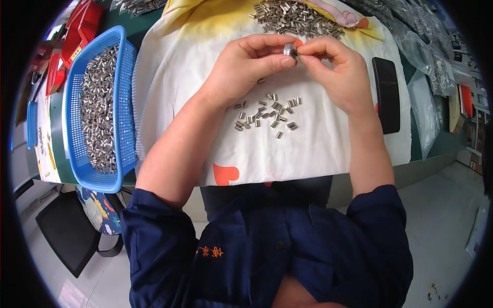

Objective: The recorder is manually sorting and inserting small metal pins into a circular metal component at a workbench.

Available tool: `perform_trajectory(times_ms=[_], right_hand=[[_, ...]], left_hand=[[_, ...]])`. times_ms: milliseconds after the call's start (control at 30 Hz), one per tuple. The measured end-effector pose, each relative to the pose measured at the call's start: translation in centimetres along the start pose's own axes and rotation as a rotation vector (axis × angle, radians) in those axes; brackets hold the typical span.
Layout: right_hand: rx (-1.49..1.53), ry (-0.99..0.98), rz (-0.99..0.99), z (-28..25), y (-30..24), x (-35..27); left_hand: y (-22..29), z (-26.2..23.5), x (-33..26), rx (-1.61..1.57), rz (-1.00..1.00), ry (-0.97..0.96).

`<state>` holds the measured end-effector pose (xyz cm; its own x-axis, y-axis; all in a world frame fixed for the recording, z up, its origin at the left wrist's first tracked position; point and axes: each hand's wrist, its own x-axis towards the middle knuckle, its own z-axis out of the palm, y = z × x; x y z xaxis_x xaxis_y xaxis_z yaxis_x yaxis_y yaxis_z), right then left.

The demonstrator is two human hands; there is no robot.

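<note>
My left hand [245, 66] pinches a small silver metal ring [289, 50] between thumb and fingers, held above a white cloth [318, 149]. My right hand [336, 69] meets it from the right, its fingertips closed against the ring's edge, perhaps on a tiny piece I cannot make out. Below the hands, a scatter of several short silver metal cylinders [268, 114] lies on the cloth. A larger heap of the same cylinders [295, 18] sits at the cloth's far edge.
A blue plastic mesh basket [123, 92] full of silver cylinders stands at the left. A black phone [386, 95] lies at the right on the cloth. Clear plastic bags of metal parts [426, 46] pile up at the far right. Red bins [82, 25] sit at the far left.
</note>
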<state>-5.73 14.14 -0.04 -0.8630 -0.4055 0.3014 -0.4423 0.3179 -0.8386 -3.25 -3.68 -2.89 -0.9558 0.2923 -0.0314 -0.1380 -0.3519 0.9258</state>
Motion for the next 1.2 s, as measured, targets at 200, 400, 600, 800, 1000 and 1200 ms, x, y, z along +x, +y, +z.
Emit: perform_trajectory(times_ms=[200, 400, 600, 800, 1000, 1200], right_hand=[[-0.011, 0.012, -0.036, 0.4, 0.0, -0.1], [-0.190, 0.074, -0.142, 1.0, -0.2, -0.4], [0.059, -0.069, 0.151, -0.1, -0.3, -0.2], [-0.315, 0.162, 0.087, -2.7, 3.9, 1.6], [-0.761, 0.098, -0.153, -0.2, 4.7, 1.7], [-0.700, -0.012, -0.052, -0.8, 3.9, 1.0]], left_hand=[[-0.2, 0.2, 0.0, -0.014, 0.053, 0.019], [0.1, 0.5, -0.1, 0.227, 0.055, 0.097], [-0.1, 0.4, -0.3, 0.151, 0.026, 0.040], [0.4, 1.2, -0.7, 0.243, -0.178, -0.124], [1.4, 1.2, -1.4, 0.393, -0.225, -0.367], [1.1, 0.4, -1.1, 0.156, -0.216, -0.327]])
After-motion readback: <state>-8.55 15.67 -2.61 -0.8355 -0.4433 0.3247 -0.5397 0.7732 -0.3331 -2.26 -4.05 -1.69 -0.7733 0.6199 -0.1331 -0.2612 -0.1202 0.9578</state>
